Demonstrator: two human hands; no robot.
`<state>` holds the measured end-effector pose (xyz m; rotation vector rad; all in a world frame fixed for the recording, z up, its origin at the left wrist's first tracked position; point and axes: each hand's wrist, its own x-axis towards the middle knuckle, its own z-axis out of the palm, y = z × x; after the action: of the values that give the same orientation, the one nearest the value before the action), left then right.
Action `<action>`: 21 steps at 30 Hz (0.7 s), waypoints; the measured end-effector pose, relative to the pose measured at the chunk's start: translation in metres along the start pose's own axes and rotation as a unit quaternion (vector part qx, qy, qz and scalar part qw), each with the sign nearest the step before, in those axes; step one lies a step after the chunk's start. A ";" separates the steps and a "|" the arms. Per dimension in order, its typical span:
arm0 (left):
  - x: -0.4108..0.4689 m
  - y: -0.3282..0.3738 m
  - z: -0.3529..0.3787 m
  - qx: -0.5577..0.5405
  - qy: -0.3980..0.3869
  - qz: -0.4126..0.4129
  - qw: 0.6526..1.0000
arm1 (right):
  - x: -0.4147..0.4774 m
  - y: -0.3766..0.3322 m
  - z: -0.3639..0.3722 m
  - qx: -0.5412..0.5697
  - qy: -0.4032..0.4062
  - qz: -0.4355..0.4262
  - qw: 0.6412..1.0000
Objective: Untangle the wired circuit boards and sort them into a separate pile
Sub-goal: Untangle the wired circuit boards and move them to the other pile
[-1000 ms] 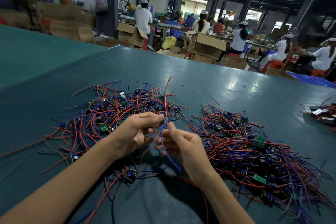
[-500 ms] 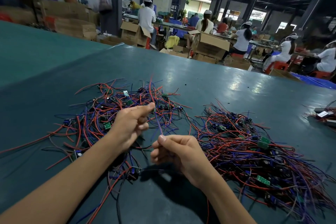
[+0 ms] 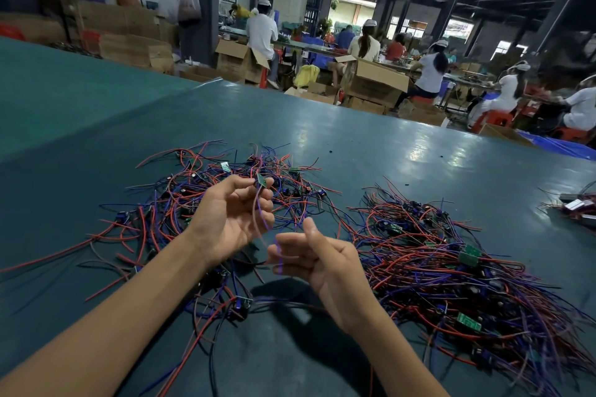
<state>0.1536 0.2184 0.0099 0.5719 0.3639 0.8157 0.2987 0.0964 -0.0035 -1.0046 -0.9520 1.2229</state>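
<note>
Head view: circuit board (image 3: pixel 262 181) is pinched at the fingertips of the left hand (image 3: pixel 229 222), above the tangled pile (image 3: pixel 174 203) at ten o'clock. Its trailing wires (image 3: pixel 280 259) are gripped in the curled right hand (image 3: pixel 317 258). The sorted pile (image 3: pixel 451 267) lies at three o'clock. The piece is judged light and limp, best held by the board's edges.

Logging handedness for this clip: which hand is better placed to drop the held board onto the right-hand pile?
Probably right. The right hand grips the board's wires and sits beside the right pile; the left hand, pinching the board, would have to cross over.
</note>
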 end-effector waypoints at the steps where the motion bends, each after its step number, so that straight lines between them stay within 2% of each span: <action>1: -0.001 -0.001 0.001 -0.009 -0.019 -0.006 1.000 | 0.001 -0.001 -0.001 0.012 0.008 0.002 1.000; 5: -0.005 -0.004 0.007 -0.011 -0.074 -0.045 0.996 | 0.003 -0.004 -0.005 0.046 0.037 0.018 0.998; 10: -0.007 -0.009 0.009 0.015 -0.086 -0.075 0.993 | 0.004 -0.005 -0.006 0.047 0.046 0.018 0.998; 12: -0.008 -0.010 0.010 0.061 -0.072 -0.065 0.993 | 0.004 -0.004 -0.006 0.046 0.046 0.019 0.998; 16: -0.006 -0.014 0.011 0.205 -0.015 0.028 0.978 | 0.005 -0.003 -0.007 0.042 0.043 0.018 0.998; 21: -0.003 -0.019 0.007 0.237 -0.028 0.031 0.971 | 0.005 -0.002 -0.009 0.041 0.051 0.018 0.998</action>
<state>0.1658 0.2031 0.0040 1.0544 0.4958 0.7721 0.3083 0.1005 -0.0037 -1.0126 -0.8017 1.2199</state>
